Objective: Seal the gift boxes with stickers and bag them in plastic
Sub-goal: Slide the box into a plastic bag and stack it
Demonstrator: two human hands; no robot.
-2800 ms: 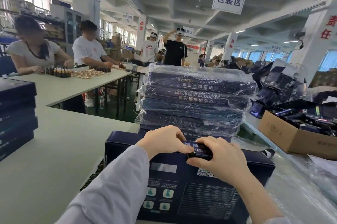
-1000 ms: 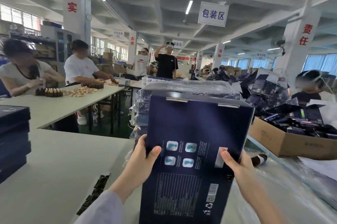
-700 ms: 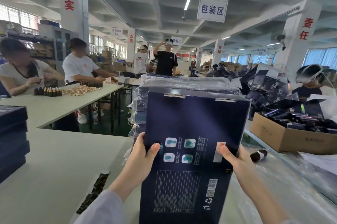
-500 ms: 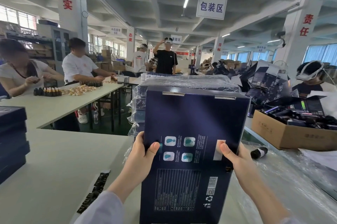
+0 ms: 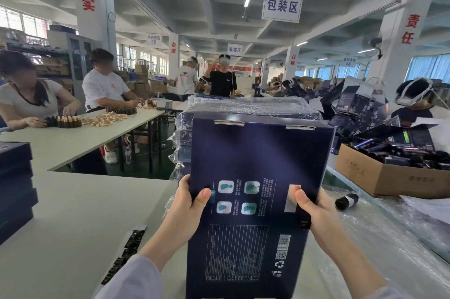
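The gift box (image 5: 255, 165), dark navy, stands upright in the middle of the view, held up over the near part of the pale table (image 5: 73, 213). Its printed panel faces the camera, showing four small pictograms, a grid of fine text, a barcode and a QR code. Its lower end runs out of frame, so whether it rests on the table cannot be told. Two pale tabs (image 5: 229, 122) fold over its top edge.

Directly behind it rises a stack of bagged boxes (image 5: 255, 106) wrapped in crinkled clear plastic. To the right, a brown cardboard carton (image 5: 389, 177) full of dark items sits on clear plastic sheeting (image 5: 389, 238). At the left edge is a pile of unwrapped dark boxes (image 5: 14, 189).

The left hand (image 5: 187, 203) grips the box's left edge, with the thumb pressed on the front panel beside the pictograms and the fingers wrapped behind. The right hand (image 5: 314, 211) grips the right edge the same way, its thumb lying on a pale label.

A strip of dark stickers (image 5: 126, 255) lies on the table near the left forearm. A small dark bottle (image 5: 347, 200) lies on its side on the sheeting, between the box and the carton.
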